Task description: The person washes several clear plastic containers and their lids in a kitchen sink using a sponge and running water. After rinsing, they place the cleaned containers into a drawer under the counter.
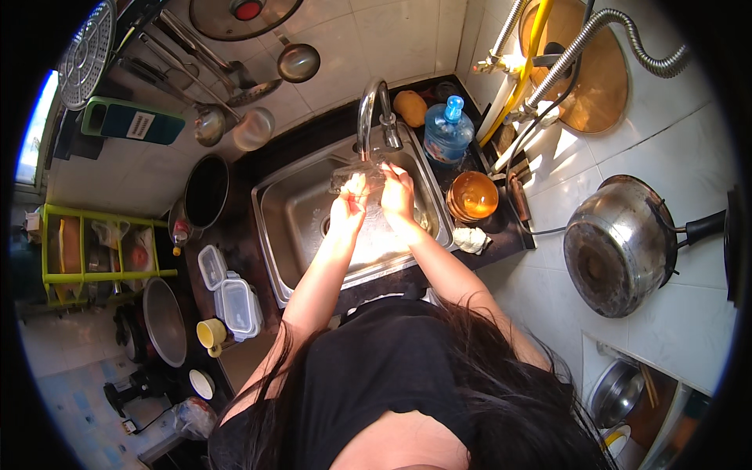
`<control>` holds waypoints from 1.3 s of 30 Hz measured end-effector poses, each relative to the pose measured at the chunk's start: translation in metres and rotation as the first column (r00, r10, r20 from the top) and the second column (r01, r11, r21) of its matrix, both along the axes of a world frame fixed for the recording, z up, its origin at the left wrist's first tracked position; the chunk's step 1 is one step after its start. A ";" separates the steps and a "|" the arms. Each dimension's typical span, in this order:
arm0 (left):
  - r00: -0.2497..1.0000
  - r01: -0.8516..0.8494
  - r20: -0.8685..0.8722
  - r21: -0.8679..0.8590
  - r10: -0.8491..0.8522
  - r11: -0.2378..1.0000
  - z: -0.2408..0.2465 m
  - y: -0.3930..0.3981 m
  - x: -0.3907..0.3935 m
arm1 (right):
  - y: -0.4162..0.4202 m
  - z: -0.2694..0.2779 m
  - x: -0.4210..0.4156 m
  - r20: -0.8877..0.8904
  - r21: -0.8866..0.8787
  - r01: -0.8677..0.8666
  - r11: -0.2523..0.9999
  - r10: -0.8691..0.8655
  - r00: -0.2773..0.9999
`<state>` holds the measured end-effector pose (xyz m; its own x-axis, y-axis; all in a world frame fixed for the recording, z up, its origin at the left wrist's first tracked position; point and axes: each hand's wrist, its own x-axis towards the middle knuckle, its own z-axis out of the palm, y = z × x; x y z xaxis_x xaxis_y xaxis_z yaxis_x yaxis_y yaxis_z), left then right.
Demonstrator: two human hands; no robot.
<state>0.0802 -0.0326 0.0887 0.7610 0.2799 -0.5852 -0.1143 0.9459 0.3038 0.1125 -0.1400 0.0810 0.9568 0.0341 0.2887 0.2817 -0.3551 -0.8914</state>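
A clear, see-through vessel (341, 178), glass or plastic, lies tilted beneath the spout of a chrome faucet (365, 117). My left hand (349, 205) grips its near side, with the fingertips brightly lit. My right hand (398, 194) has its fingers at the vessel's right end, and the palm hides part of that end. Both hands are above the basin of a stainless steel sink (294, 217). The drain (325, 227) shows partly behind my left wrist. Glare blurs the vessel's outline, and its exact shape is hard to make out.
Right of the sink stand a blue water bottle (447, 138), orange bowls (473, 197) and a whitish cloth (472, 239); a potato-like item (410, 108) sits behind. Clear food containers (239, 308), a yellow cup (210, 333) and a dark pot (207, 191) stand left. Ladles (298, 62) hang above.
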 end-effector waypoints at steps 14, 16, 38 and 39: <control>0.992 0.112 0.034 0.170 -0.120 0.979 -0.008 -0.003 -0.010 | -0.021 -0.023 0.012 -0.092 0.048 0.026 0.999 -0.021 0.996; 0.992 0.107 0.040 0.187 -0.116 0.976 -0.009 0.002 -0.012 | -0.036 -0.016 0.011 -0.403 0.262 0.115 0.958 0.001 0.915; 0.936 0.347 -0.168 0.308 -0.308 0.886 0.020 0.002 -0.039 | -0.025 -0.012 0.018 -0.572 0.765 0.607 0.216 0.662 0.485; 0.927 0.351 -0.244 0.298 -0.284 0.888 0.018 0.009 -0.043 | -0.024 -0.023 0.022 -0.559 0.767 0.613 0.191 0.668 0.491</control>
<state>0.0376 -0.0239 0.1069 0.7262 0.2440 -0.6428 0.2660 0.7624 0.5899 0.1345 -0.1640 0.0581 0.6696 0.4382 -0.5997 -0.6311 0.7614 -0.1483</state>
